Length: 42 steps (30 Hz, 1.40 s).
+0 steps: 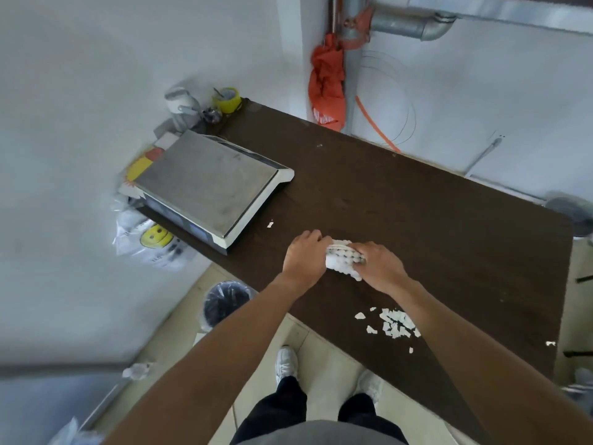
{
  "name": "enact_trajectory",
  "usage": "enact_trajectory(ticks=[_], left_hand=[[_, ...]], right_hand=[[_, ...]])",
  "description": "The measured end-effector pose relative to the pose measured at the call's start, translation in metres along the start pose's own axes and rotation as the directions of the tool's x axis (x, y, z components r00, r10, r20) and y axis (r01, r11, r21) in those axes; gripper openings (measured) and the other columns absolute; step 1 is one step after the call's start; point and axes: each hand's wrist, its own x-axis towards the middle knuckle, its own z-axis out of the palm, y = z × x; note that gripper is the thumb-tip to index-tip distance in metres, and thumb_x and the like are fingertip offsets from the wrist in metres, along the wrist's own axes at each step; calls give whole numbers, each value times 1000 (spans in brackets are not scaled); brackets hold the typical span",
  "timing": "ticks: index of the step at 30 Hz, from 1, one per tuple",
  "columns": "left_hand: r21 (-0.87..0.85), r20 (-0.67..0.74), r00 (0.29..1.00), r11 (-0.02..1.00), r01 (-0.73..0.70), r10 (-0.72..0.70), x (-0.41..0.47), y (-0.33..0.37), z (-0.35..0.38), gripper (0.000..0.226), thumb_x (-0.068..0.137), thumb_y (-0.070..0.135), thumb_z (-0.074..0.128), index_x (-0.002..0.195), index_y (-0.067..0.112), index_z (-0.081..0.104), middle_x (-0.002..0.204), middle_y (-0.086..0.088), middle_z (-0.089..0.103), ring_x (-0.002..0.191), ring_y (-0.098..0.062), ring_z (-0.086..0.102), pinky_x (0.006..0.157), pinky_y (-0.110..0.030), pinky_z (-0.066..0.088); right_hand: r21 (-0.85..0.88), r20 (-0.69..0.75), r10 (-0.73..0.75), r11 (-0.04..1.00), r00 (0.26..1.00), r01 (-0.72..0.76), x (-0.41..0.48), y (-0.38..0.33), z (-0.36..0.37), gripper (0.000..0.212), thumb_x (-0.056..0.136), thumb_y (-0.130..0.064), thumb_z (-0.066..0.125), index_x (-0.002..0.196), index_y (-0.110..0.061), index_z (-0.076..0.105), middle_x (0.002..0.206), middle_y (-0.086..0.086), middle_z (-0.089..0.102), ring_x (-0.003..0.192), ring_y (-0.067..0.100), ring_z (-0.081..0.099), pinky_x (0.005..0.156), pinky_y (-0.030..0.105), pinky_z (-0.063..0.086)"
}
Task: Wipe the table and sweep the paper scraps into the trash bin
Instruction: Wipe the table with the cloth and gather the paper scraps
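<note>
Both hands are on a white cloth point(344, 258) in the middle of the dark brown table point(433, 220). The left hand point(306, 256) closes its fingers over the left end of the cloth, and the right hand point(380, 266) closes over the right end, so the cloth is bunched between them and only its middle part shows. The cloth seems to rest on the table top, but I cannot tell this for sure.

The scraps point(396, 324) are in a loose white pile near the front edge of the table, just under the right forearm. Some single pieces lie around the pile, one small piece point(550, 343) is near the front right corner, and one more piece point(270, 224) lies beside the scale point(211, 184). The scale stands at the left end of the table, with its front corner reaching over the front edge.

The bin point(224, 301) stands on the floor below the front edge, left of the left forearm, and has a dark bag inside. A yellow tape roll point(227, 99) and a jug point(181, 107) are at the far left corner. An orange umbrella point(327, 85) hangs on the wall behind the table.
</note>
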Motion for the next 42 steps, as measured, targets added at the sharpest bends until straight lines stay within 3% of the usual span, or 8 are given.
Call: enact_trajectory(ticks=[10, 14, 24, 32, 42], left_hand=[[23, -16, 974, 973, 228, -228, 0, -54, -22, 29, 87, 6, 68, 114, 15, 65, 105, -7, 62, 94, -22, 62, 66, -31, 52], [27, -16, 955, 954, 297, -297, -5, -71, -17, 39, 88, 17, 73, 125, 14, 61, 114, -9, 59, 100, -24, 62, 71, -34, 56], [-18, 5, 866, 865, 501, -501, -33, -121, -2, 51, 86, 10, 73, 132, 9, 50, 128, -15, 49, 113, -32, 57, 81, -39, 56], [-44, 108, 917, 920, 390, -384, -27, -127, 12, 51, 83, 15, 74, 127, 7, 50, 122, -16, 60, 109, -29, 62, 85, -35, 55], [-171, 166, 925, 914, 368, -342, -10, -56, 24, 42, 85, 18, 72, 121, 10, 51, 114, -10, 65, 102, -27, 66, 83, -34, 54]], right_hand=[[-179, 46, -230, 955, 972, 235, 74, -57, -4, 46, 95, -25, 54, 140, -30, 50, 130, 5, 57, 114, 28, 56, 93, 43, 48], [-304, 61, -283, 908, 957, 288, 98, -83, -1, 47, 94, -23, 55, 141, -32, 49, 134, 4, 55, 119, 29, 51, 96, 47, 44], [-226, 97, -404, 881, 910, 415, 134, -158, 31, 46, 89, -19, 60, 133, -33, 59, 135, 5, 53, 123, 27, 50, 99, 45, 40], [-87, 152, -335, 933, 930, 350, 128, -126, 45, 44, 89, -16, 59, 129, -33, 60, 134, 2, 51, 118, 27, 52, 95, 46, 45], [68, 147, -188, 981, 971, 180, 104, -62, 16, 40, 85, -8, 61, 111, -38, 68, 126, -12, 51, 116, 13, 49, 89, 34, 47]])
